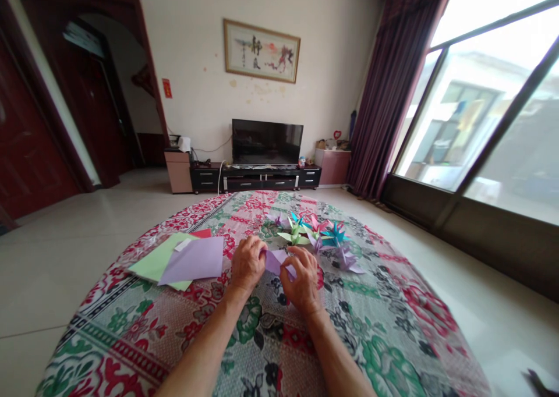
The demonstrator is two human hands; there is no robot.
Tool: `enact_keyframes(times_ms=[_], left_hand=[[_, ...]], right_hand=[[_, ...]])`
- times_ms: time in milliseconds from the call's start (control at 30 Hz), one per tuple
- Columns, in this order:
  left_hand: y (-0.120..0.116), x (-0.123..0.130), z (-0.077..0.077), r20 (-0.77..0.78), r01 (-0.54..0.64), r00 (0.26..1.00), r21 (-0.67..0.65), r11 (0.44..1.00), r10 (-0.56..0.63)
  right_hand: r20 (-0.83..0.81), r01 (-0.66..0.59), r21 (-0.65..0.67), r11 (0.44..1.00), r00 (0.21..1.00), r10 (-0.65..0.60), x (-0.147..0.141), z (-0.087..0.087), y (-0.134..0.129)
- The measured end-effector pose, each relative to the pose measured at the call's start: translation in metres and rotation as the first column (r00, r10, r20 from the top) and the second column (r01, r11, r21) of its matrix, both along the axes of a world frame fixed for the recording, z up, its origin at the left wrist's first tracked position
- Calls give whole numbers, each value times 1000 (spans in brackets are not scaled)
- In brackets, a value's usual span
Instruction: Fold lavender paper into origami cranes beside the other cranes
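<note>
A small folded piece of purple origami paper is held between my two hands above the patterned cloth. My left hand pinches its left end, the fingers closed on the edge. At the right end my right hand grips it between thumb and forefinger. My fingers cover part of the folds. Just beyond and to the right lies a cluster of folded paper cranes in several colours, among them a green crane, a blue crane and a purple crane.
Left of my hands, a purple sheet lies over green sheets, with a red sheet showing behind. A flowered tablecloth covers the round table. Further off stand a television and a low black cabinet.
</note>
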State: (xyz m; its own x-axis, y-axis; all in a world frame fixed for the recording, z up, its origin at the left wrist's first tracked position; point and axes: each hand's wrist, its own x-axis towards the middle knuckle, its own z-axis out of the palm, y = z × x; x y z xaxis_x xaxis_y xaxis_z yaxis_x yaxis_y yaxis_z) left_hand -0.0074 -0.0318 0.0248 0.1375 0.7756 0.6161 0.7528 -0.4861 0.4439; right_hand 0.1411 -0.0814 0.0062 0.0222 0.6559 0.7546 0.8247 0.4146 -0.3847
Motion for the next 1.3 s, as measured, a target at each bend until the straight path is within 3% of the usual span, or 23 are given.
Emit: enact_keyframes(times_ms=[167, 267, 433, 567, 800, 967, 1100, 1167, 1300], left_hand=[[4, -5, -7, 275, 91, 959, -59, 994, -71], [11, -12, -16, 469, 96, 883, -146, 985, -16], [24, -25, -36, 604, 181, 797, -245, 952, 4], [29, -31, -44, 570, 146, 821, -266, 953, 33], [26, -34, -37, 483, 72, 872, -294, 953, 83], [24, -37, -28, 343, -65, 934, -107, 992, 98], [18, -39, -21, 213, -174, 965, 71, 982, 155], [15, -38, -21, 158, -100, 984, 75, 992, 87], [15, -32, -29, -4, 226, 974, -65, 972, -227]], right_hand=[[-34, -137, -62, 989, 990, 135, -7, 1, -7], [-86, -246, -130, 961, 968, 236, -9, 1, -11], [31, -303, -255, 918, 947, 321, -16, -3, -15], [119, -259, -328, 909, 943, 312, -20, -3, -16], [243, -113, -402, 909, 944, 225, -33, 1, -18], [299, 41, -414, 909, 949, 94, -49, -1, -18], [310, 136, -432, 891, 951, 5, -57, -4, -16], [306, 154, -443, 883, 952, -13, -58, -5, -14], [281, 108, -485, 868, 959, 38, -51, -4, -12]])
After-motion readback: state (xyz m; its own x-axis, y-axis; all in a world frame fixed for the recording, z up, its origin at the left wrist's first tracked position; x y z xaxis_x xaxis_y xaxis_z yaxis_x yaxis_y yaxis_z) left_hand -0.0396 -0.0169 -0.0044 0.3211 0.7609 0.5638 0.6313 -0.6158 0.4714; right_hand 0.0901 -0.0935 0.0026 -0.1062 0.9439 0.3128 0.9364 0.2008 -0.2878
